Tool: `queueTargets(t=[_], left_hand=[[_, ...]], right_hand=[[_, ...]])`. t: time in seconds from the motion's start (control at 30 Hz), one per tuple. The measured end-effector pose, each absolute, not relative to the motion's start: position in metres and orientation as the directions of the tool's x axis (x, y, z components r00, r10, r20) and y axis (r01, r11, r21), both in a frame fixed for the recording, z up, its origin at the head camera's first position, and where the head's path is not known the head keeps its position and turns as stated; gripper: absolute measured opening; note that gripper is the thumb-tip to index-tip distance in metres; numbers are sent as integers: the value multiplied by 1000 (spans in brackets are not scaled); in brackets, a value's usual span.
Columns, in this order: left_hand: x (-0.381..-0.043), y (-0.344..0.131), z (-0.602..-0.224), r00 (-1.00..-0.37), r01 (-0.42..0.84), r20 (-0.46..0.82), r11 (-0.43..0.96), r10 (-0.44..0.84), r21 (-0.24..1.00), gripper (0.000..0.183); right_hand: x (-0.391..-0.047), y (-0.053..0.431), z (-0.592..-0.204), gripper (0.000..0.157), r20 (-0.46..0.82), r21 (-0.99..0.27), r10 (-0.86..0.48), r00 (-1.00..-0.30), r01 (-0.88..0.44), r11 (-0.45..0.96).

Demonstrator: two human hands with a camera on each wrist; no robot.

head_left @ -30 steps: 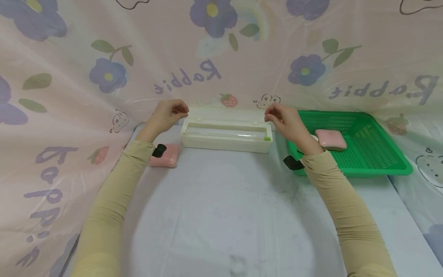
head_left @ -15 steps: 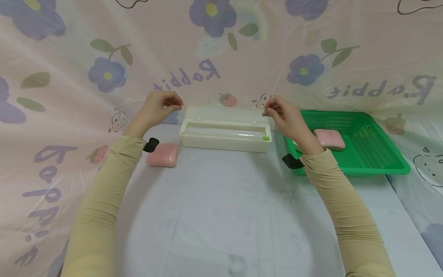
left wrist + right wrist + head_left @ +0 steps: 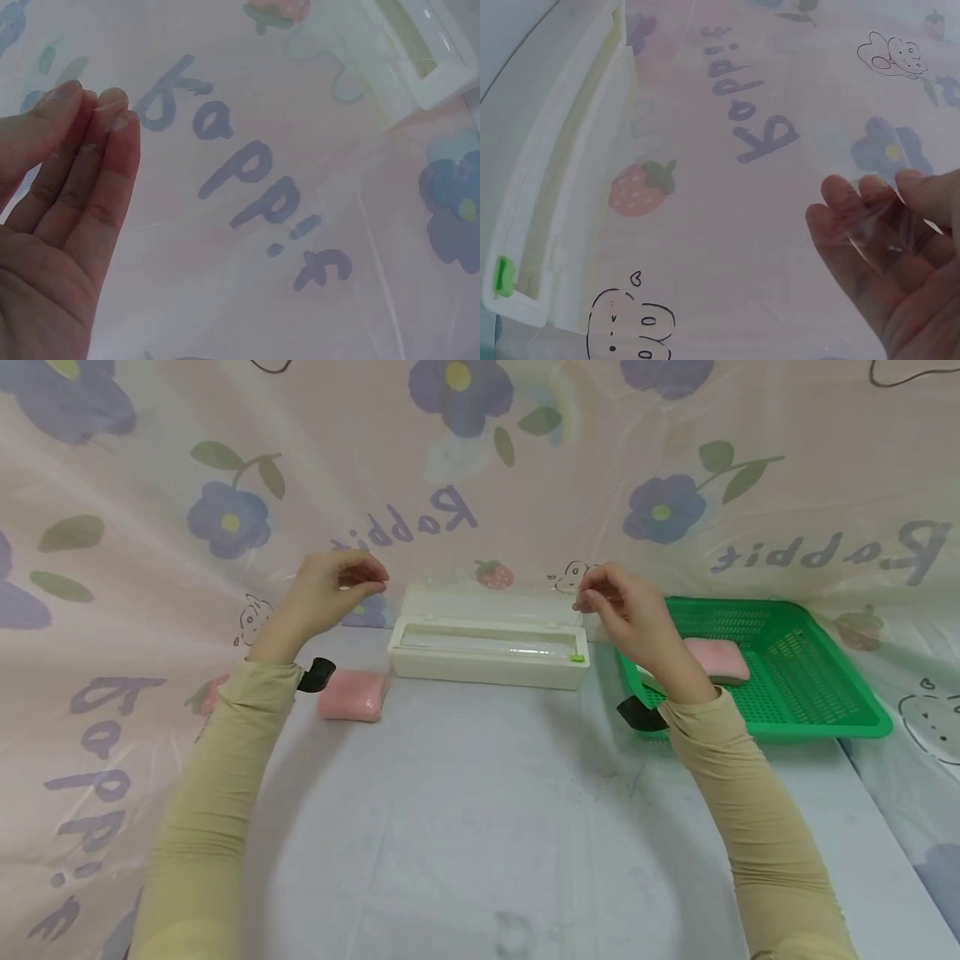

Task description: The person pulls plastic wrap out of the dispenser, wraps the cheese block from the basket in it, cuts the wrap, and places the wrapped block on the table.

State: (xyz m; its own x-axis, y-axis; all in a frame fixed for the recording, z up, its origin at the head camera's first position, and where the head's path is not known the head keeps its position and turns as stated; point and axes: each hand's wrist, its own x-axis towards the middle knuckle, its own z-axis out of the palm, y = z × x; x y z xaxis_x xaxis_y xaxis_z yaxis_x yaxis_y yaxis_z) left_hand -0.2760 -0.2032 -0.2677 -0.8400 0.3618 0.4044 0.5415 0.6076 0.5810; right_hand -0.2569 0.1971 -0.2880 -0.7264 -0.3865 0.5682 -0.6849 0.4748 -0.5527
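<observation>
A cream cling film dispenser (image 3: 487,670) rests at the back of the table, its lid (image 3: 491,607) raised behind it. Clear cling film (image 3: 874,225) rises from the box, barely visible except for glints and wrinkles at the fingers. My left hand (image 3: 330,592) pinches one corner of the film between thumb and fingertips, above and left of the box. On the other side my right hand (image 3: 628,617) pinches the film's other corner, above the box's right end. A green cutter slider (image 3: 577,658) sits at the right end of the box's front edge.
A pink soap-like block (image 3: 352,696) lies left of the dispenser. At the right stands a green plastic basket (image 3: 832,693) with another pink block (image 3: 716,660) and a whitish thing partly behind my right arm. A patterned curtain (image 3: 525,485) hangs close behind the box.
My left hand has moved up and to the left, away from the dispenser, still pinching the film. The right hand has risen slightly. The box and the pink blocks stay put.
</observation>
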Motion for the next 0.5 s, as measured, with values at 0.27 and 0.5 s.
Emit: queueTargets(t=[0.27,0.5], left_hand=[[-265,-206,-264,-809,585,456,587,371,560,9],[-254,-207,-256,-774,621,526,580,352,526,9]], right_hand=[[-244,192,-279,9,624,-517,-377,-685,-723,459],[-235,190,-272,9,667,-484,-362,-651,-748,453]])
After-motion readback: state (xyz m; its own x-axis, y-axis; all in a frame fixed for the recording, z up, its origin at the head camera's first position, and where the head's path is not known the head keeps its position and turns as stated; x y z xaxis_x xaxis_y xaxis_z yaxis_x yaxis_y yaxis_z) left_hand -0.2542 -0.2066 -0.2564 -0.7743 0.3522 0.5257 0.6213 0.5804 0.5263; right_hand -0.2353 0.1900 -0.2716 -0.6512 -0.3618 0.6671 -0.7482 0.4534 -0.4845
